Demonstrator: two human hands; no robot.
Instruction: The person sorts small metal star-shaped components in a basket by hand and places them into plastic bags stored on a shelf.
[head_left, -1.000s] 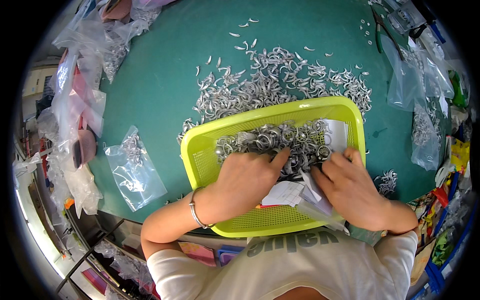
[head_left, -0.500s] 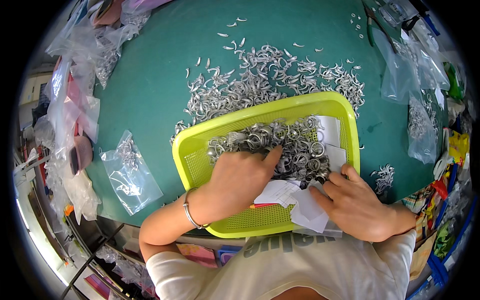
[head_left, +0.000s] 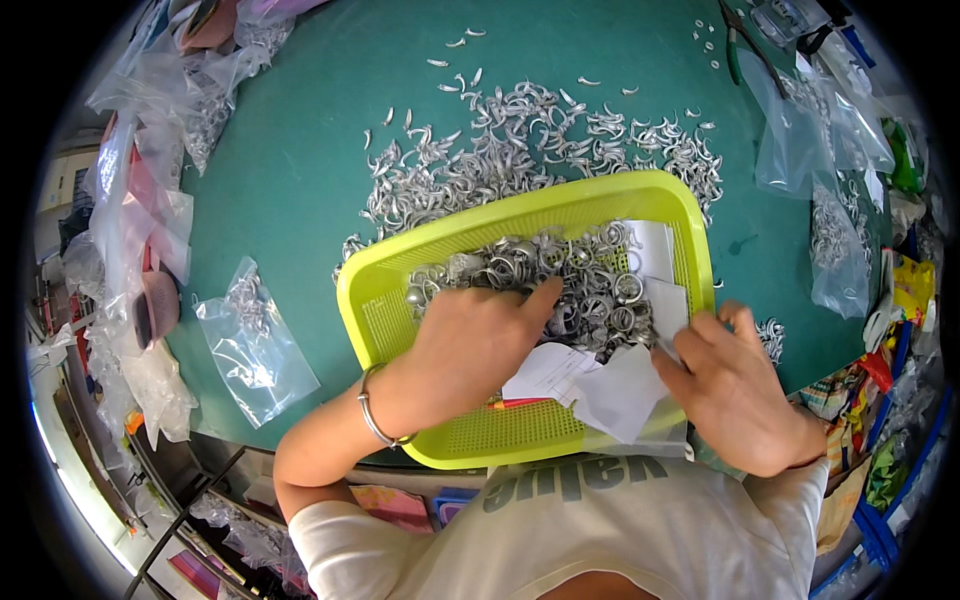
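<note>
A yellow-green perforated tray [head_left: 400, 300] lies on the green table, holding a heap of silver metal rings [head_left: 590, 285] and white paper sheets [head_left: 600, 385]. My left hand [head_left: 475, 345] lies flat inside the tray, fingers stretched onto the rings. My right hand [head_left: 735, 385] is at the tray's right edge, its fingers pinching the edge of a white paper sheet [head_left: 668, 305]. A metal bangle [head_left: 372, 415] circles my left wrist.
A spread of small curved silver parts [head_left: 520, 150] covers the table behind the tray. Clear plastic bags with metal parts lie left [head_left: 255, 340] and right [head_left: 830, 230]. More bags pile at the far left [head_left: 150, 150]. Green-handled pliers [head_left: 745, 50] lie at the top right.
The tray has shifted toward me and left. My left hand slid further onto the rings; my right hand moved right to the tray's edge and took the paper.
</note>
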